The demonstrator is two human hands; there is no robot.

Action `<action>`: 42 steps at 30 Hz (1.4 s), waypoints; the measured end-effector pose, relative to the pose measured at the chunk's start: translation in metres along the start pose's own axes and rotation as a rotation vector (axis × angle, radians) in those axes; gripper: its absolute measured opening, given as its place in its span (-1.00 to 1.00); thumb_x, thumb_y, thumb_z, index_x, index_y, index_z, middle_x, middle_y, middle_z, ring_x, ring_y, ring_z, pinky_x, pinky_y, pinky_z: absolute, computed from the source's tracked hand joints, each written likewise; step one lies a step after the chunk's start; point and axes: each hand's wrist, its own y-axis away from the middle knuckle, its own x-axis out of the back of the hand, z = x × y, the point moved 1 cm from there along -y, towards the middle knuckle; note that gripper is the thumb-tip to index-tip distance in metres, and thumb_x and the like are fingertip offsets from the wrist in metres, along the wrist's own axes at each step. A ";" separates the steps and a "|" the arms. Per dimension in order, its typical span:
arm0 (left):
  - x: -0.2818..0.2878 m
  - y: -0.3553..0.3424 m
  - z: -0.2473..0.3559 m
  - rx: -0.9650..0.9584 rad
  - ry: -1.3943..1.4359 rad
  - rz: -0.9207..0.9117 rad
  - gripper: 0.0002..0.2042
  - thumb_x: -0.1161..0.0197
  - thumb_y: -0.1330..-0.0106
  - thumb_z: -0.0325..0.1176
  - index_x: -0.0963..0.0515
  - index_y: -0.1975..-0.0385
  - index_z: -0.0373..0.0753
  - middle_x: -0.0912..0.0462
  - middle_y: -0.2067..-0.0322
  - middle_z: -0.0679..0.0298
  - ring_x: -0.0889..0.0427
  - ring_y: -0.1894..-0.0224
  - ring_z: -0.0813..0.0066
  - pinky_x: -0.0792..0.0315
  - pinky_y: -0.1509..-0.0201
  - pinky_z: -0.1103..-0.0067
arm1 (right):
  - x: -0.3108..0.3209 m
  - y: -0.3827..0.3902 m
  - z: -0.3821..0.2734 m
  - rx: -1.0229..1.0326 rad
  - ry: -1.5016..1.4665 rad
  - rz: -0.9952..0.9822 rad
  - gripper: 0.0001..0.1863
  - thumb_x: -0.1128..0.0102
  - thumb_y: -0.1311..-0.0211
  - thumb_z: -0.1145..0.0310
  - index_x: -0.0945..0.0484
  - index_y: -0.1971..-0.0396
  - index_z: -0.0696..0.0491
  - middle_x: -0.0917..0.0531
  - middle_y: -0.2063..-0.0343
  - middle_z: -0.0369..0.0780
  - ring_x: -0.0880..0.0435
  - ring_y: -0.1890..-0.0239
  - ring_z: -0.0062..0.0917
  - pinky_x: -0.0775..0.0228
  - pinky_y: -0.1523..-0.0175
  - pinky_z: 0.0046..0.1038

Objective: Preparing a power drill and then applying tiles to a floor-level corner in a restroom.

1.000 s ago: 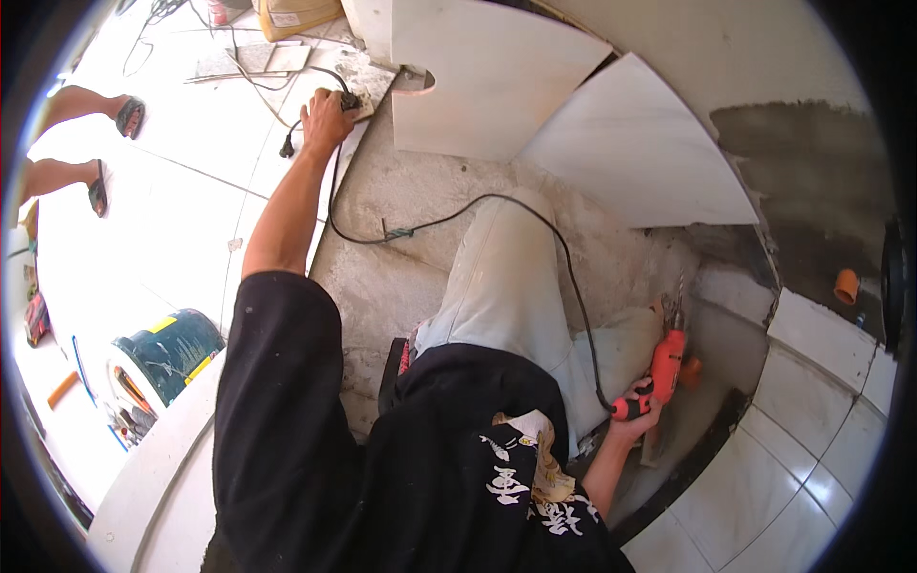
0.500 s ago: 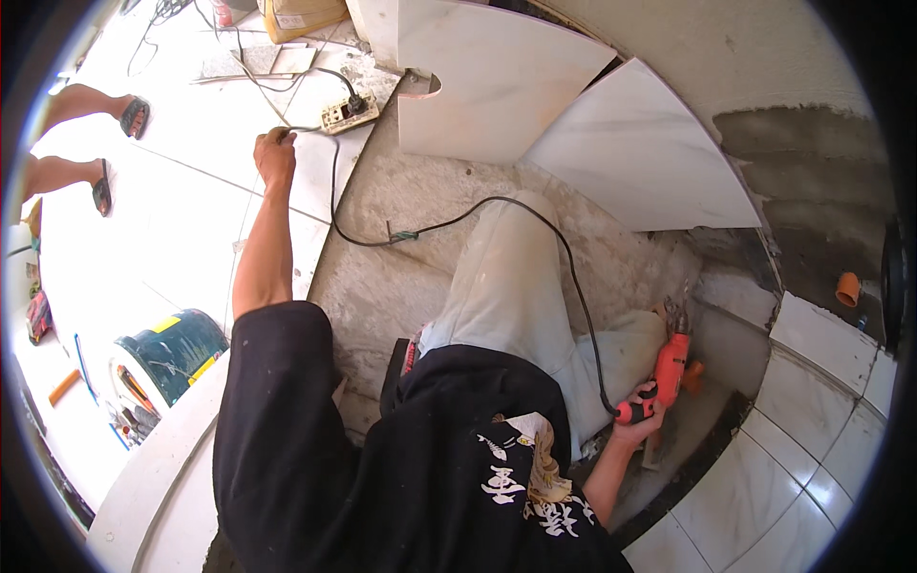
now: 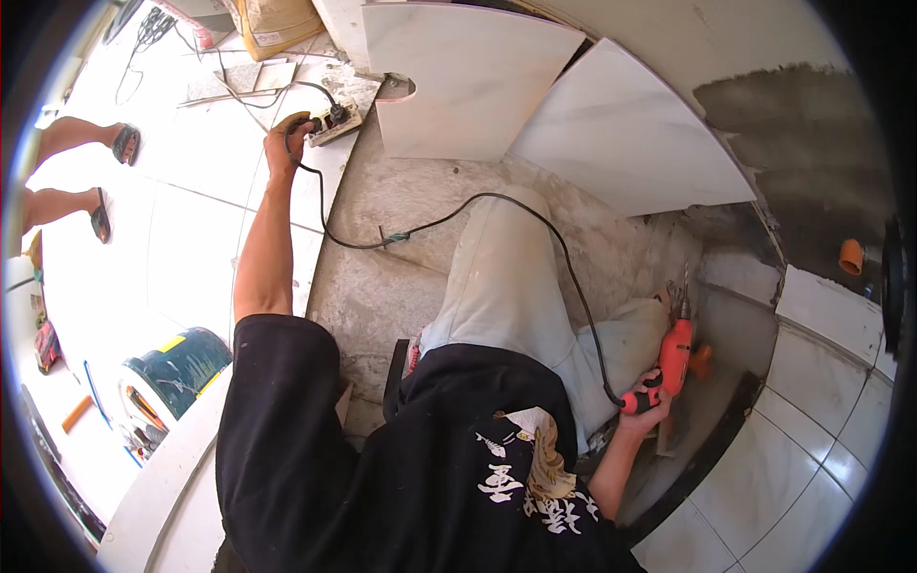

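Note:
My left hand point(image 3: 285, 145) is closed on the cord's plug point(image 3: 313, 125) at the near end of a white power strip point(image 3: 339, 132). Whether the prongs are in the socket is hidden by my fingers. Another black plug point(image 3: 337, 114) sits in the strip's far end. My right hand point(image 3: 647, 413) grips the handle of a red electric drill point(image 3: 675, 355), its bit point(image 3: 685, 279) pointing up and away from me. A black power cord point(image 3: 478, 198) runs from the drill handle across my leg to my left hand, with a greenish wrap point(image 3: 394, 237) partway along.
Large white tiles point(image 3: 630, 143) lean against the far wall. An orange pipe end point(image 3: 851, 257) sticks out at right. A dark green bucket point(image 3: 177, 368) with tools stands at left. A person's sandalled feet point(image 3: 126, 145) are at far left. A tan sack point(image 3: 277, 27) sits at the back.
My left hand has moved to the power strip, bringing the plug up to it. The drill is still in my right hand, its bit now seen more clearly. The whole view has shifted slightly.

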 end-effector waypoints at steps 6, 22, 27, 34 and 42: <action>-0.001 -0.007 -0.002 -0.217 -0.061 -0.133 -0.78 -0.29 -0.14 -0.50 -0.69 0.20 -0.21 -0.74 0.40 0.14 -0.73 0.33 0.45 -0.54 0.20 0.56 | 0.001 -0.003 0.000 -0.025 0.008 -0.017 -0.43 -0.19 -0.05 0.43 -0.31 -0.12 0.20 -0.53 0.09 -0.20 -0.57 0.07 -0.46 -0.57 0.22 -0.51; -0.030 -0.042 -0.140 -0.175 -0.430 -0.013 -0.67 -0.23 -0.30 -0.23 -0.60 -0.01 -0.19 -0.68 0.12 0.04 -0.66 0.05 0.17 -0.49 0.01 0.36 | -0.008 -0.001 0.016 0.110 -0.162 0.039 -0.58 -0.12 0.02 0.37 -0.40 0.10 0.15 -0.50 0.42 -0.26 -0.51 0.37 -0.50 -0.44 0.37 -0.51; -0.013 -0.043 -0.085 -0.185 -0.424 -0.238 -0.56 -0.19 -0.33 -0.30 -0.43 -0.23 -0.07 -0.65 0.02 0.09 -0.63 -0.02 0.14 -0.46 -0.06 0.37 | -0.001 0.011 0.007 0.176 -0.150 0.021 -0.50 -0.14 0.09 0.36 -0.40 0.04 0.14 -0.48 0.43 -0.27 -0.49 0.39 -0.49 -0.44 0.36 -0.46; 0.024 0.012 -0.055 0.071 -0.266 0.386 -0.48 0.01 -0.09 -0.45 -0.55 -0.13 -0.02 -0.64 -0.03 0.20 -0.67 0.07 0.23 -0.50 -0.01 0.39 | 0.001 0.007 0.007 0.178 -0.143 0.053 -0.40 -0.16 0.13 0.35 -0.38 -0.04 0.18 -0.50 0.40 -0.25 -0.52 0.34 -0.43 -0.47 0.28 -0.45; -0.132 0.233 0.199 -0.131 0.429 -0.414 -0.66 -0.02 -0.24 -0.59 -0.54 -0.01 -0.33 -0.62 0.05 0.09 -0.59 0.00 0.24 -0.44 -0.11 0.43 | -0.011 0.003 0.013 0.195 -0.141 0.042 -0.39 -0.17 0.10 0.40 -0.36 -0.07 0.23 -0.52 0.27 -0.15 -0.55 0.19 -0.37 -0.53 -0.08 -0.28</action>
